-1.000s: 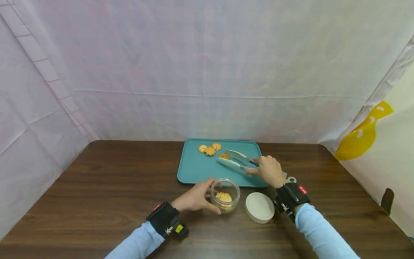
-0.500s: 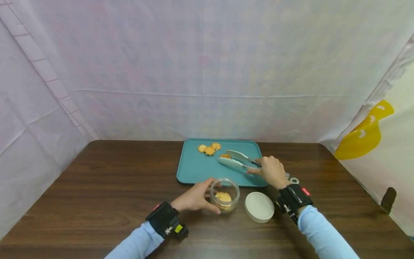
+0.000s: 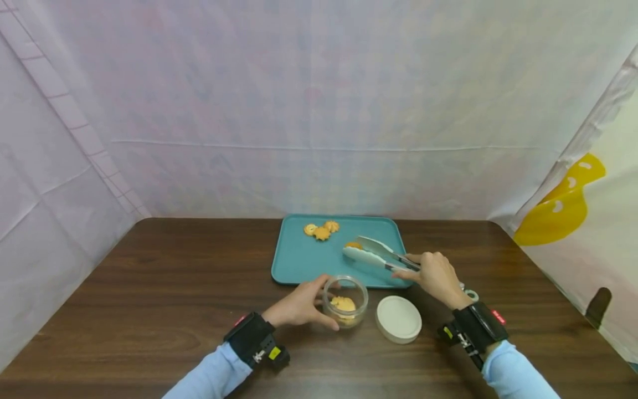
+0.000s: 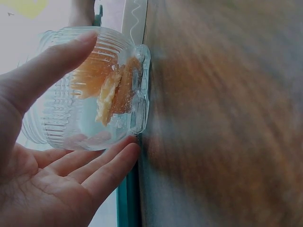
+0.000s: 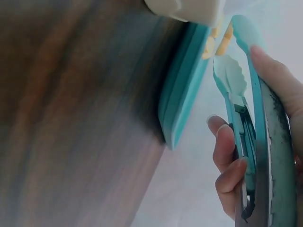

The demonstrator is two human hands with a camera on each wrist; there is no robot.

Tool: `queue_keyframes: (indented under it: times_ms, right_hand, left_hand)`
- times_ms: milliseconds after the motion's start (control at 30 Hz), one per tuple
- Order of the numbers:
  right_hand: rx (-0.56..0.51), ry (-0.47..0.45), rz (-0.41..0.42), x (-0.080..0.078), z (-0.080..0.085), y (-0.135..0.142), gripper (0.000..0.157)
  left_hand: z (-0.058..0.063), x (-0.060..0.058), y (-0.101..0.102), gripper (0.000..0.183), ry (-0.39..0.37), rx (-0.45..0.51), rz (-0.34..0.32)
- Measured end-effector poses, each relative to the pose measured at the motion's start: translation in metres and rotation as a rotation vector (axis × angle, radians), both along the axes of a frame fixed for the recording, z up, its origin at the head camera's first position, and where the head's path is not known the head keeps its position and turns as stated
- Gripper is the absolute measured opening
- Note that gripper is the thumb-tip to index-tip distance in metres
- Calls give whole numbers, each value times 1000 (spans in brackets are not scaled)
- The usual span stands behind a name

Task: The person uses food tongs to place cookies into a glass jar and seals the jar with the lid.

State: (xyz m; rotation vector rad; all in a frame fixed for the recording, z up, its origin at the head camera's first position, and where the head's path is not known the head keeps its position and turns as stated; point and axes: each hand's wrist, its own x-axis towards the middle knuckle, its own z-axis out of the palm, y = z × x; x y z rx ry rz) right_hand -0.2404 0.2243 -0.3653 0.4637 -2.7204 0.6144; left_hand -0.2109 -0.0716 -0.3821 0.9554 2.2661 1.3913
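Note:
My left hand (image 3: 301,303) holds a clear glass jar (image 3: 360,311) from its left side, thumb in front and fingers behind. The jar stands upright on the table, and in the left wrist view several cookies (image 4: 111,97) lean at its bottom. In my right hand (image 3: 440,279) I grip a pair of tongs (image 3: 366,257) with pale blue-green scalloped tips, thumb on one arm and curled fingers round the other. At those tips is a golden cookie (image 3: 353,245), partly hidden, over the tray's right half. My right palm is mostly out of view.
A teal tray (image 3: 291,269) lies behind the jar, with three cookies (image 3: 322,233) grouped at its back left. Right of the jar sits a round white lid (image 3: 399,318). White cloth (image 3: 309,183) hangs behind the brown table (image 3: 164,310).
My right hand and the tongs have moved right and slightly nearer to me, and the cookie at the tips has shifted with them. My left hand and the jar stay put.

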Motion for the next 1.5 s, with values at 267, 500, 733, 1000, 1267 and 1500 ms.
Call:
queue_keyframes:
  times_ms: [267,500,733,1000,1267,1500]
  right_hand:
    - [8,16,4,19,6,7,61]
    - [22,11,15,34,13,11,67]
    - [42,70,38,46,22,13,61]
    - [35,82,57,60,30,16,58]
    - [19,130,73,73,34,17,56]
    - [-3,151,117,80,39,17,53]
  left_hand:
    - [-1,0,0,71,3,-4,2]
    - [-1,1,-1,71,-12,-1,4]
    - [-1,1,-1,72,-12,3,2]
    - [0,1,0,72,-10,5,4]
    - [2,1,0,71,-1,-8,7]
    - [2,0,0,72,11,-16,11]
